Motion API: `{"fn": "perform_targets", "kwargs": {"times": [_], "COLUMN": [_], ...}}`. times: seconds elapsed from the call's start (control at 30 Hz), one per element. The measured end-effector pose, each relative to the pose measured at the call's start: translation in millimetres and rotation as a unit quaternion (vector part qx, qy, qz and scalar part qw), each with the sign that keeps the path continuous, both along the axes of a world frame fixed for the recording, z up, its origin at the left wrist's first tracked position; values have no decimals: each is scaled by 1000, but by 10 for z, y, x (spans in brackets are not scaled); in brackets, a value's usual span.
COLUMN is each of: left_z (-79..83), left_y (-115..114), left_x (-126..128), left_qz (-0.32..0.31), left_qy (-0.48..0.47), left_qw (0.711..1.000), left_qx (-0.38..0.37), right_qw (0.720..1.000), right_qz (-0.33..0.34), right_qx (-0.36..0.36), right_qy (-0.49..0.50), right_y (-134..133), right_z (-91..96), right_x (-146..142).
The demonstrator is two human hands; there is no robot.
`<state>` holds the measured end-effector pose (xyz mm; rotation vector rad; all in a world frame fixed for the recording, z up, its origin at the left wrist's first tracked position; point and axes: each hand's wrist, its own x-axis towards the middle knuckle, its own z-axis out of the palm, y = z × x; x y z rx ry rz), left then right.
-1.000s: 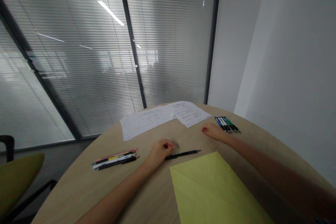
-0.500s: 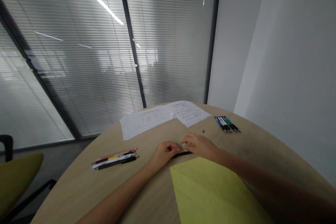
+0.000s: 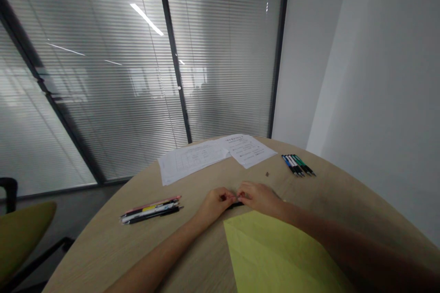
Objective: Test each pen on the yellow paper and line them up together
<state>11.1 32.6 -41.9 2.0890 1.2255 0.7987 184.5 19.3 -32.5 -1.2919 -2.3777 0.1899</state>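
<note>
lying at the left of the worktop [image 3: 103, 256], a bundle of pens and pencils [image 3: 151, 211] sits loosely together; a sweep of the left forearm could spread it. farther back, the printed papers [image 3: 192, 158] overlap and might slide if brushed. near the middle, the left hand [image 3: 213, 202] has its fingers curled in, but whether they grip anything cannot be told. a black pen [image 3: 235, 204] lies on the worktop just below the fingertips, mostly hidden; a careless nudge could roll it. the right hand [image 3: 257, 196] meets the left, fingers bent; its grip cannot be told either, and any tiny part there could slip. behind it, a small brown piece [image 3: 267, 174] could get flicked away. the yellow sheet [image 3: 275, 256] might shift under the right forearm. the row of pens [image 3: 297, 165] rests well apart, at less risk.
</note>
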Motion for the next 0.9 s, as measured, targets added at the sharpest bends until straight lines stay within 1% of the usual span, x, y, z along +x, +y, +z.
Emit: {"fn": "perform_targets", "kwargs": {"times": [0.07, 0.13, 0.2, 0.27, 0.33, 0.4, 0.53, 0.73, 0.8, 0.9], "left_z": [-8, -11, -5, 9, 27, 43, 54, 27, 6, -27], "left_y": [14, 26, 25, 8, -20, -45, -57, -29, -18, 5], "left_x": [-10, -29, -49, -62, -66, -61, -47, -50, -58, -71], "left_qz": [11, 12, -6, -33, -47, -49, -59, -75, -72, -66], "left_qy": [16, 47, 89, 135, 177, 213, 252, 235, 216, 179], "left_qw": [1000, 998, 992, 983, 971, 961, 950, 955, 961, 970], "left_qx": [16, 49, 88, 123, 153, 172, 174, 165, 159, 149], "right_qw": [999, 994, 980, 962, 950, 945, 941, 948, 960, 986], "right_qz": [-35, -94, -170, -228, -258, -272, -284, -262, -233, -147], "right_qx": [7, 17, 27, 36, 37, 31, 17, 24, 27, -3], "right_qy": [-26, -59, -103, -149, -174, -181, -185, -179, -151, -83], "right_y": [51, 147, 265, 376, 459, 510, 534, 437, 362, 213], "right_z": [15, 21, 11, -17, -57, -94, -105, -5, -5, -67], "right_x": [43, 124, 224, 313, 368, 389, 387, 457, 504, 580]}}
